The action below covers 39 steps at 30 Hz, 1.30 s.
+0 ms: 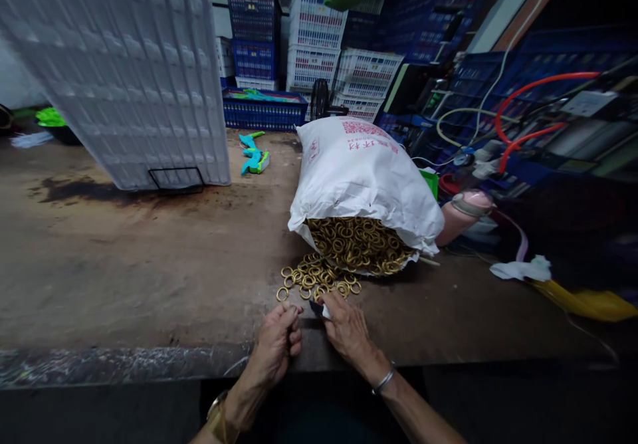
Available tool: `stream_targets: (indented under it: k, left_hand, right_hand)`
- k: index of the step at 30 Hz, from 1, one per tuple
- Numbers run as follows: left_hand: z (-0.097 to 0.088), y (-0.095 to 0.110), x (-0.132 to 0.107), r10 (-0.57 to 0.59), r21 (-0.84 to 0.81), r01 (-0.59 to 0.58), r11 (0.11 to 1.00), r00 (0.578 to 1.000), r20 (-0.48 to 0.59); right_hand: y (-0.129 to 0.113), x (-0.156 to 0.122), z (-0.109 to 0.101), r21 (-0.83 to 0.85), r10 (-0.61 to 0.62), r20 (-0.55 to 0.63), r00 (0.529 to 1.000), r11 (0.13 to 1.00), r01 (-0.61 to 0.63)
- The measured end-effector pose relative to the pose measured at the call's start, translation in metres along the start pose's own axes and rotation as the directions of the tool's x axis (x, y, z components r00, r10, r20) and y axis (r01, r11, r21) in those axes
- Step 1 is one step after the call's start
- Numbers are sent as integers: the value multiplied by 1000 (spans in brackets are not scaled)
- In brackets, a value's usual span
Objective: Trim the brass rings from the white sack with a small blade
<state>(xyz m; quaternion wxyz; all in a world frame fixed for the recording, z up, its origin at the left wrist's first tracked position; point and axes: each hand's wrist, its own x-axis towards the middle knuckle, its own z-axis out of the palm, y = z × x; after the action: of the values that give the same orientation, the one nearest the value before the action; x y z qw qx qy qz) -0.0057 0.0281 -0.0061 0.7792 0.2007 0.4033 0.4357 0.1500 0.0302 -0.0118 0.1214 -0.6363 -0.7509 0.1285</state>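
A white sack (359, 178) with red print lies on its side on the worn table (124, 264), its mouth spilling several brass rings (323, 274). My left hand (276, 344) rests at the table's front edge, fingers curled in a pinch just below the loose rings; what it holds is too small to make out. My right hand (349, 331), a bangle on its wrist, lies beside it, fingers closed on a small dark and white piece (319, 310). The two hands are a few centimetres apart.
A large white ribbed panel (124, 65) leans at the back left. A teal tool (254, 155) lies behind the sack. Stacked blue and white crates (309, 38) fill the back. Red and white hoses (523, 111) and machinery stand to the right, with yellow plastic (588, 303) nearby.
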Motion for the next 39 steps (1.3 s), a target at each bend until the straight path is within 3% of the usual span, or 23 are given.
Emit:
stream_targets:
  k: [6, 16, 33, 39]
  left_hand:
    - [3, 1, 8, 84, 239, -82, 967, 996, 3]
    - [-2, 0, 27, 87, 308, -94, 947, 996, 37]
    - [6, -11, 19, 189, 459, -158, 874, 982, -20]
    - [11, -17, 19, 249, 545, -192, 816, 968, -31]
  right_hand:
    - [7, 2, 8, 23, -14, -103, 995, 1000, 16]
    - [12, 0, 6, 290, 68, -174, 982, 957, -15]
    - [11, 6, 4, 171, 81, -76, 994, 983, -68]
    - [11, 4, 3, 118, 70, -106, 992, 991, -57]
